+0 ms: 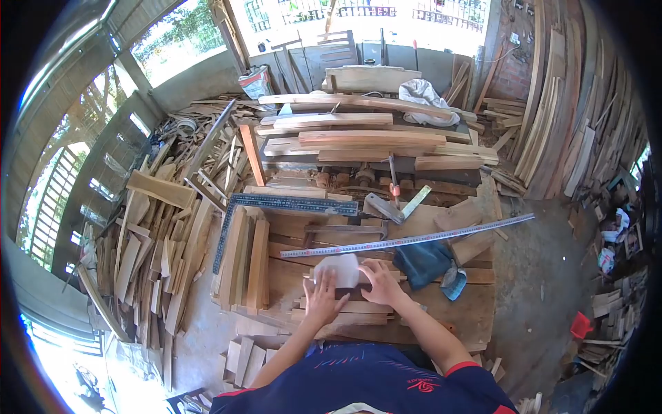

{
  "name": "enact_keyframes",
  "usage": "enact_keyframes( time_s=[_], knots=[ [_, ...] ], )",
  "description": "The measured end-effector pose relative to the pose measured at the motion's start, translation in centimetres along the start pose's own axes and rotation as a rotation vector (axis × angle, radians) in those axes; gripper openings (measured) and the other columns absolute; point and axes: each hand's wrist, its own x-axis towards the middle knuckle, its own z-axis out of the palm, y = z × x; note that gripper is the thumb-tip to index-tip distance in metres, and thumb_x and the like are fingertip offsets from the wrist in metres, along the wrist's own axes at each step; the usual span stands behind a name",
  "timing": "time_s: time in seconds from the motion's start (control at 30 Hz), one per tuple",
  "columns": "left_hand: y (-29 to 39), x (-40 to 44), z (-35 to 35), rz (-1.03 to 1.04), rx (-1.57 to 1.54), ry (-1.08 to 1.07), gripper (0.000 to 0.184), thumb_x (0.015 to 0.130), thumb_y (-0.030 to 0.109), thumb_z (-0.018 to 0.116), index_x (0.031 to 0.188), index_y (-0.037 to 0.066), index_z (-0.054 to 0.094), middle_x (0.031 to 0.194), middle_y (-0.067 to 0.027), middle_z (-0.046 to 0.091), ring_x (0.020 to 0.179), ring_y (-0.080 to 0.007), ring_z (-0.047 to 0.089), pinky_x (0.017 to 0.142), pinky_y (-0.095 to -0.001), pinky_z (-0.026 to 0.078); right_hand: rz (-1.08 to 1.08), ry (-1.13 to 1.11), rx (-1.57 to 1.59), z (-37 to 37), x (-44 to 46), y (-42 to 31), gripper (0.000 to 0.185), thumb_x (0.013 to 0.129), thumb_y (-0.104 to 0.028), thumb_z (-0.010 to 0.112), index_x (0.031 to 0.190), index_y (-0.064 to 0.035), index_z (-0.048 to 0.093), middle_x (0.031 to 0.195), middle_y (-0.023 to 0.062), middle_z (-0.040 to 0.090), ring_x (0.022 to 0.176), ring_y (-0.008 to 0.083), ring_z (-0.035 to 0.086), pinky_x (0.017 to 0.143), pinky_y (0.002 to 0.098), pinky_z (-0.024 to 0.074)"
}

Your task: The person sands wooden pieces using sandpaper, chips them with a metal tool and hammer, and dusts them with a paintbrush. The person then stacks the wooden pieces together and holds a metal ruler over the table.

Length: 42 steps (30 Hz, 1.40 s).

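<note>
A white, sheet-like piece (343,270) sits in front of me on the wooden workbench (289,319); I cannot tell if it is paper. My left hand (322,298) has its fingers spread over the piece's lower left part, thumb apart. At its right edge is my right hand (381,283), fingers apart and thumb near the edge. Just beyond lies a long steel ruler (407,240), slanting up to the right. Dark blue cloth (423,263) lies right of my right hand. Short wooden strips (358,308) are below the hands.
A dark framing square (289,203) lies over upright-looking wood pieces (256,265) at left. A smaller try square (407,205) and a clamp (394,181) are farther back. Long boards (372,138) are stacked beyond; scrap wood (148,259) piles up on the left floor.
</note>
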Motion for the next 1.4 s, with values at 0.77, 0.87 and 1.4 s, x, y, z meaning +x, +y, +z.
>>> enact_keyframes(
  time_s=[0.77,0.87,1.4],
  knots=[
    [-0.3,-0.1,-0.3,-0.036,-0.01,0.002,0.095,0.101,0.062,0.054,0.169,0.004,0.021,0.177,-0.0177,0.016,0.164,-0.0373,0.011,0.122,-0.0765,0.012,0.054,0.002,0.085,0.0,0.0,-0.1,0.076,0.072,-0.025,0.087,0.14,-0.0096,0.058,0.138,0.0179,0.054,0.133,0.0409,0.05,0.115,0.0505,0.0425],
    [1.7,0.6,1.0,0.052,-0.009,0.011,0.094,0.102,0.061,0.054,0.168,0.003,0.021,0.177,-0.0184,0.015,0.165,-0.0371,0.01,0.122,-0.0768,0.012,0.029,0.05,0.049,-0.1,0.1,-0.3,0.076,0.07,-0.021,0.089,0.138,-0.0093,0.06,0.139,0.019,0.054,0.131,0.0411,0.053,0.114,0.0496,0.0448],
    [1.6,1.1,1.0,0.026,0.038,0.003,0.095,0.102,0.066,0.049,0.168,0.003,0.023,0.177,-0.0167,0.015,0.164,-0.0369,0.011,0.121,-0.0785,0.009,0.047,0.09,0.139,0.2,0.1,0.3,0.077,0.07,-0.02,0.091,0.139,-0.0076,0.058,0.137,0.0211,0.054,0.131,0.0412,0.053,0.113,0.0486,0.0467]
  ],
)
